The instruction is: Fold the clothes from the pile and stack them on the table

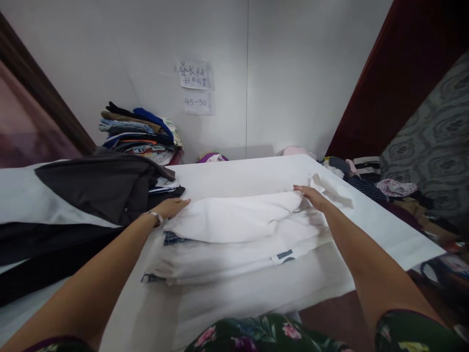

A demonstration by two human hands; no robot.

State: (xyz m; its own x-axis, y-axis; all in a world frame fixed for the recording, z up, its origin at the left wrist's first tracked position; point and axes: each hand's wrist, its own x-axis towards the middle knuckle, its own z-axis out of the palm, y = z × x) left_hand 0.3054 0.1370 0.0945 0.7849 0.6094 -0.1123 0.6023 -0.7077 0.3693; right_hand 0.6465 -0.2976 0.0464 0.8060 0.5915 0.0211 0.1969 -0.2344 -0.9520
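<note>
A folded white garment (234, 220) lies across the white table (227, 176) in front of me. Strips of dark plaid fabric (174, 238) show at its left edge, and a grey printed mark (286, 255) is on its lower layer. At the far left corner, my left hand (174, 207) touches the cloth with fingers stretched out; a bracelet (157, 217) circles that wrist. My right hand (312, 196) rests at the far right corner, its fingers extended along the fabric's edge. Both thumbs are largely hidden.
Dark garments (110, 183) cover the table's left side. Behind them stands a tall stack of folded clothes (139, 134) against the wall. Handwritten paper signs (196, 76) hang above. Crumpled white material (331, 188) lies at right, and loose clothes (377, 181) are heaped beyond the table.
</note>
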